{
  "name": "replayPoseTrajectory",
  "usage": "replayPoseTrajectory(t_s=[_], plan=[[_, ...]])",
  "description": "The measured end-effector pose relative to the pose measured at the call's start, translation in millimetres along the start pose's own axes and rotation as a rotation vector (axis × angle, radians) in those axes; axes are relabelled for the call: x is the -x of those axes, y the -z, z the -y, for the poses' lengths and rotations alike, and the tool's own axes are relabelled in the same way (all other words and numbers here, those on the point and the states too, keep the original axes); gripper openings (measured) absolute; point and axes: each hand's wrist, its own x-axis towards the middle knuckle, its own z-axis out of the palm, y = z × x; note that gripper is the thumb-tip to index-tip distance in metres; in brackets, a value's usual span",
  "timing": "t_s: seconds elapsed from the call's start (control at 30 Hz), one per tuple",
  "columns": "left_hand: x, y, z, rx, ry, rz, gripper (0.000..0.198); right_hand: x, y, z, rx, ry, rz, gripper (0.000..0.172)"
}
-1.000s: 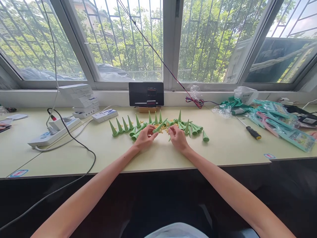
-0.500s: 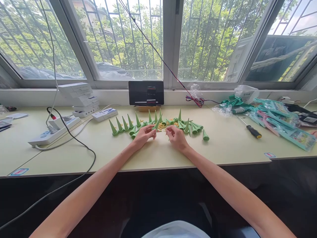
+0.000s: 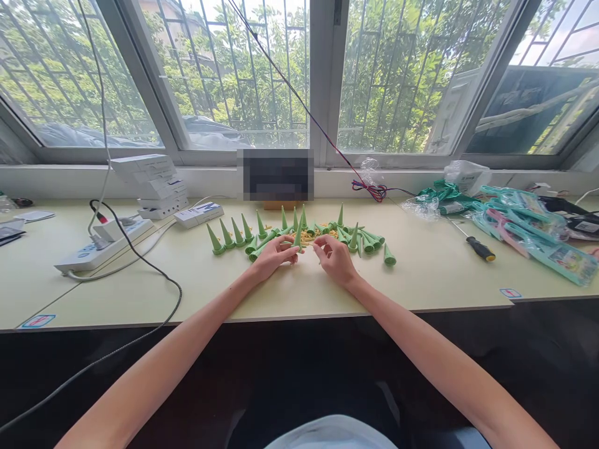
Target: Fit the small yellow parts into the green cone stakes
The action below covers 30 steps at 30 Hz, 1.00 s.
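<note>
My left hand (image 3: 275,255) is closed on a green cone (image 3: 298,235), which it holds nearly upright, tip up. Just to the right, my right hand (image 3: 337,257) has its fingertips pinched together close to the cone's base; whatever they hold is too small to make out. Behind both hands lies a pile of small yellow pieces (image 3: 307,237). Several green cones stand upright in a row on the left, among them one cone (image 3: 226,235) with a yellow bit beside it. On the right, more cones lie on their sides, including a loose cone (image 3: 389,255).
A dark blurred screen (image 3: 276,178) stands behind the cones. Leftward are a power strip (image 3: 105,246), stacked white boxes (image 3: 156,187) and a black cable (image 3: 159,274) over the table edge. A screwdriver (image 3: 480,248) and teal packages (image 3: 552,240) lie right.
The cone in my left hand has turned from leaning right to nearly upright. My right hand stays almost in place, pinched beside it. The screen is now blurred over.
</note>
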Motion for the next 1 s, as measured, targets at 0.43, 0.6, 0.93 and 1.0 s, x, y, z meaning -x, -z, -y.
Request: replayPoseTrajectory(t_s=[0.43,0.6,0.93,1.0], plan=[[0.0,0.8,0.1,-0.003,0.001,-0.012,0.039,-0.4,-0.1,-0.5,0.004,-0.008,-0.003,0.021],[0.1,0.5,1.4,-0.010,-0.010,0.000,0.038,-0.5,-1.0,-1.8,-0.017,-0.002,0.008,0.019],[1.6,0.5,-0.9,-0.106,-0.059,0.121,0.025,-1.2,-0.7,-1.0,-0.010,0.019,0.019,0.018],[0.8,1.3,0.4,-0.107,-0.058,0.135,0.020,-1.8,-0.9,-1.4,-0.008,0.027,0.025,0.017]])
